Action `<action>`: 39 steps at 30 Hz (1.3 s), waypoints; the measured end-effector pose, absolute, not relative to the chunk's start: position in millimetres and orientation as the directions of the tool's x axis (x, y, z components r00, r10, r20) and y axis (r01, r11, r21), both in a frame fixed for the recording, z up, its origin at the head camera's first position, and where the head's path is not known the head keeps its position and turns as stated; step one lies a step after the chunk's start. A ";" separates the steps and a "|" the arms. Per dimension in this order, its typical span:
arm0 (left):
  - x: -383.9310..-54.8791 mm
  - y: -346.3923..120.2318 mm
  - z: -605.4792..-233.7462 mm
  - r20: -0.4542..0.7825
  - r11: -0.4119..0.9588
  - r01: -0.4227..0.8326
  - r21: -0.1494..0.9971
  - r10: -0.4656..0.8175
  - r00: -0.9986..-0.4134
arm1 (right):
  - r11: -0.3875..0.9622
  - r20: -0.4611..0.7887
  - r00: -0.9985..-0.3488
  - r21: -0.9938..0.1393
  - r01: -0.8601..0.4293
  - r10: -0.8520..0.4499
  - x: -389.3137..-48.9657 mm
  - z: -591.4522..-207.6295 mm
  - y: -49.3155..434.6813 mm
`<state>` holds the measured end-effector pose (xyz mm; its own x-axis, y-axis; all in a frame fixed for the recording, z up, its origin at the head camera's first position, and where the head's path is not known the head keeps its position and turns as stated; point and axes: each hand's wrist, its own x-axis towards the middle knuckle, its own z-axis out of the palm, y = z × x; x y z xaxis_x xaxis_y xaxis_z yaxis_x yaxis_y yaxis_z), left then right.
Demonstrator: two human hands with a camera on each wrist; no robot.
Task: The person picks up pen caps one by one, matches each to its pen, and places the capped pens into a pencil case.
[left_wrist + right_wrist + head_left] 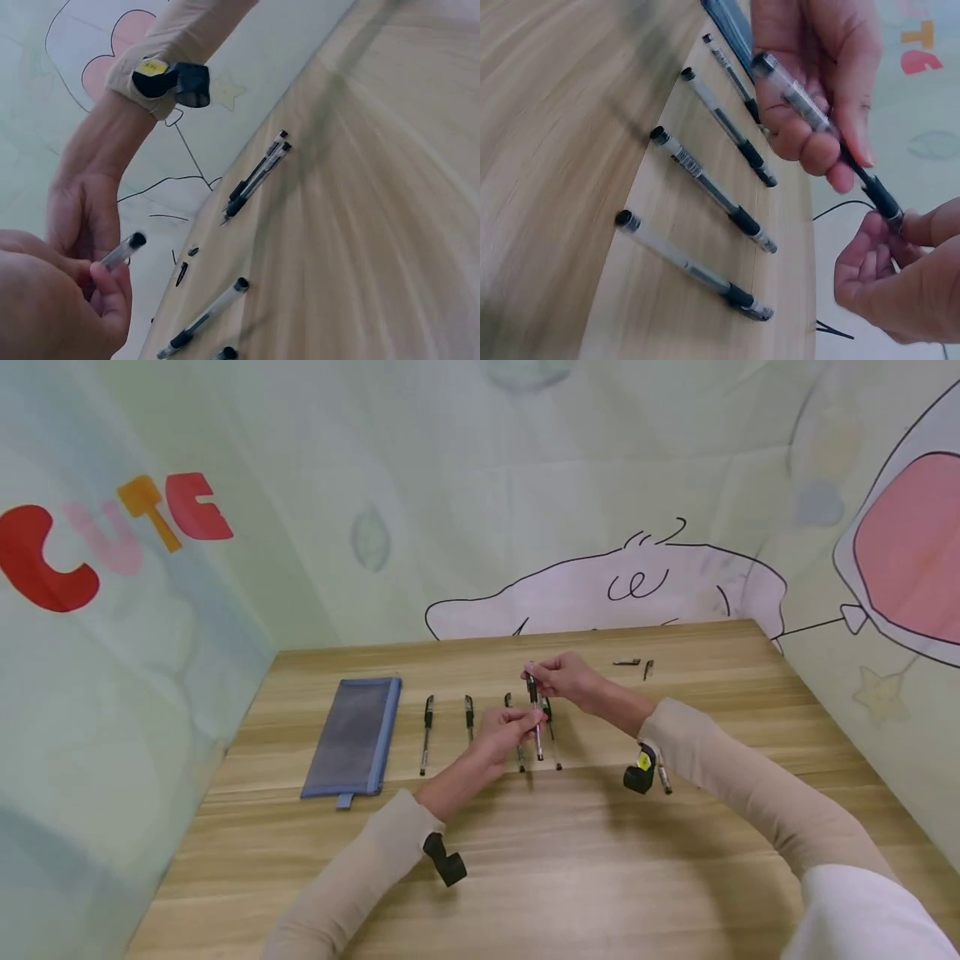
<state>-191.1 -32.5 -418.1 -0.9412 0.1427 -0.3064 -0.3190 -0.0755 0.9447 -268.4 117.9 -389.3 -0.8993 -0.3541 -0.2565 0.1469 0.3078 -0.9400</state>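
Observation:
Both hands hold one clear pen [538, 745] with a black grip section, raised over the wooden table. My left hand [501, 737] grips its barrel between thumb and fingers. At the opposite end, by the black grip, my right hand [566, 678] pinches the pen; its fingertips hide the tip in the right wrist view. Beneath and beside the hands lies a row of similar pens, among them one pen [427, 735] on the left, another pen [469, 717] beside it, and a pen [552, 735] just right of the held one.
A blue-grey mesh pouch [352, 735] lies left of the row. Toward the back right are two small black pieces that look like pen caps [626, 662]. Two more pens [259, 180] lie together on the right side, partly under the right forearm in the head view. Printed cloth walls border the table.

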 end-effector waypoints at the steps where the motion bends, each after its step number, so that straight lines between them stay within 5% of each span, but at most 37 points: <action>1: -192.4 -32.8 -416.8 -0.294 -0.071 -0.306 0.949 0.147 -0.945 | 0.298 -0.242 -0.899 -0.945 0.134 -0.365 -269.7 -389.3 117.0; 19: -196.8 -39.5 -427.0 -0.344 0.157 -0.318 0.935 0.191 -0.919 | 0.401 -0.200 -0.895 -0.916 0.026 -0.398 -281.9 -414.4 146.7; 30: -196.9 -7.6 -436.6 -0.301 -0.031 -0.313 0.949 0.204 -0.931 | 0.432 -0.215 -0.904 -0.901 0.037 -0.370 -281.4 -422.3 164.0; 39: -202.7 11.9 -439.9 -0.277 -0.007 -0.282 0.959 0.162 -0.947 | 0.480 -0.212 -0.911 -0.877 0.017 -0.354 -283.3 -418.3 183.4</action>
<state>-202.7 11.9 -439.9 -0.9469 0.1622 -0.2774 -0.2823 -0.0072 0.9593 -283.3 183.4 -418.3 -0.9109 -0.3541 -0.2120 0.0174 0.4803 -0.8769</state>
